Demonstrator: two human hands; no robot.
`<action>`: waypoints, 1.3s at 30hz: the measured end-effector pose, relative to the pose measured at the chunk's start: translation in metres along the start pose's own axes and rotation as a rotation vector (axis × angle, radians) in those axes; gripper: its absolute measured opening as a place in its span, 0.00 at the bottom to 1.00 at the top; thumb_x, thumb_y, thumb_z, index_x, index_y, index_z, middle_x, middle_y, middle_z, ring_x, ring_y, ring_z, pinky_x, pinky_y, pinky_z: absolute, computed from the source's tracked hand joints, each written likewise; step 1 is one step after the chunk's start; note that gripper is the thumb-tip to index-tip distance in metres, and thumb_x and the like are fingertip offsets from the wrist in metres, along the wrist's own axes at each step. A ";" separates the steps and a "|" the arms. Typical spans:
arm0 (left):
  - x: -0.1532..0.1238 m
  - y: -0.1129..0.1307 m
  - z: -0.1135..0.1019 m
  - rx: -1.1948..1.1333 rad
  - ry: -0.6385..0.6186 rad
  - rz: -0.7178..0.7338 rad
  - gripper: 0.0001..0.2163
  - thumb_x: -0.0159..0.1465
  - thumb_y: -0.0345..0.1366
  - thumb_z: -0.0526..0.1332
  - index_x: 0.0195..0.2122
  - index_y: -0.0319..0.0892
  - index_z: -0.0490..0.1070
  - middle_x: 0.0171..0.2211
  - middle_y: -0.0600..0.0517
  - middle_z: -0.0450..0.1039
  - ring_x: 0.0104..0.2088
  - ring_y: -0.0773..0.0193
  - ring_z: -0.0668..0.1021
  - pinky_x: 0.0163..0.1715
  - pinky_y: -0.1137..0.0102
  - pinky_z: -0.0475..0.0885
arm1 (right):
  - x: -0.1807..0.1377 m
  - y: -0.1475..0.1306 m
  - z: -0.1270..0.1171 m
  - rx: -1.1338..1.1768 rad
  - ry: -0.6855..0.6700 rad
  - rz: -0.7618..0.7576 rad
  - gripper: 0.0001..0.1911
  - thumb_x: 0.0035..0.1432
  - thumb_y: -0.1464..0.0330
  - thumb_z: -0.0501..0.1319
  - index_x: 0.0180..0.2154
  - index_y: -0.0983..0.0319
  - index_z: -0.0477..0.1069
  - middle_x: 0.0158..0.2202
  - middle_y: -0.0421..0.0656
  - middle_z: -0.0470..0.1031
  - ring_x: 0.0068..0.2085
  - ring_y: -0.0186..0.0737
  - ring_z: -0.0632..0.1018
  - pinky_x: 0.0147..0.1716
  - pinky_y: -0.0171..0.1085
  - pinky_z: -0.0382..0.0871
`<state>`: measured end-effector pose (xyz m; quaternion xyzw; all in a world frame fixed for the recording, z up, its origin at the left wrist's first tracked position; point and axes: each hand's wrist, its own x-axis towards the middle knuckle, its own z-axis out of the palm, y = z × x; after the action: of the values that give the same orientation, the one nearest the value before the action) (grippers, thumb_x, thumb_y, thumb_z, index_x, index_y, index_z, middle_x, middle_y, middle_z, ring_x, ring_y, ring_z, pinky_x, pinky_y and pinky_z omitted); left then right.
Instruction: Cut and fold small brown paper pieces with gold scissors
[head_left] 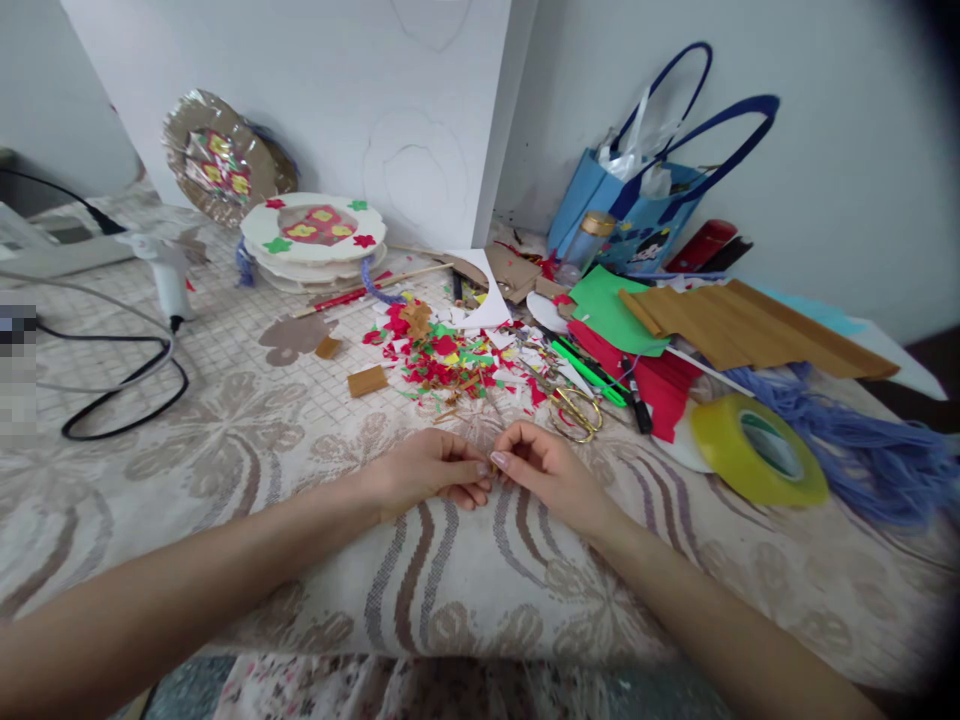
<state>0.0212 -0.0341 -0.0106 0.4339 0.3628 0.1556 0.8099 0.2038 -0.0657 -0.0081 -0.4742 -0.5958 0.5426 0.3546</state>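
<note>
My left hand [431, 472] and my right hand [551, 470] rest on the patterned tablecloth [247, 440], fingertips meeting in a pinch at the centre. Between them sits something tiny that I cannot make out. Just beyond my fingers lies a heap of red, green and yellow paper scraps [450, 355]. Gold-handled scissors [576, 410] lie right behind my right hand.
A yellow tape roll [757, 450], blue yarn [862, 440], brown corrugated paper [750, 325], red and green sheets and markers crowd the right. A blue bag [637, 215] stands at the wall. Decorated paper plates [315, 235], a glue gun [169, 270] and black cable [127, 395] lie left.
</note>
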 end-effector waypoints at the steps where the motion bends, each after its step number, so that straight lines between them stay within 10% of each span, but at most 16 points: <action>1: 0.000 0.000 0.000 0.029 0.002 0.006 0.11 0.50 0.41 0.67 0.27 0.38 0.72 0.25 0.54 0.74 0.25 0.70 0.75 0.30 0.73 0.70 | 0.000 0.000 0.000 0.000 -0.005 0.006 0.05 0.57 0.68 0.58 0.30 0.61 0.63 0.26 0.36 0.64 0.26 0.32 0.67 0.26 0.32 0.61; 39: -0.002 0.001 0.005 0.163 0.012 0.055 0.09 0.52 0.40 0.65 0.29 0.40 0.72 0.22 0.56 0.74 0.23 0.70 0.74 0.30 0.72 0.70 | -0.001 0.000 0.004 0.123 0.030 0.064 0.06 0.55 0.68 0.60 0.32 0.60 0.62 0.28 0.35 0.64 0.25 0.30 0.66 0.25 0.32 0.61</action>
<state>0.0229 -0.0377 -0.0075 0.5072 0.3671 0.1503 0.7651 0.1999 -0.0678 -0.0090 -0.4782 -0.5405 0.5822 0.3744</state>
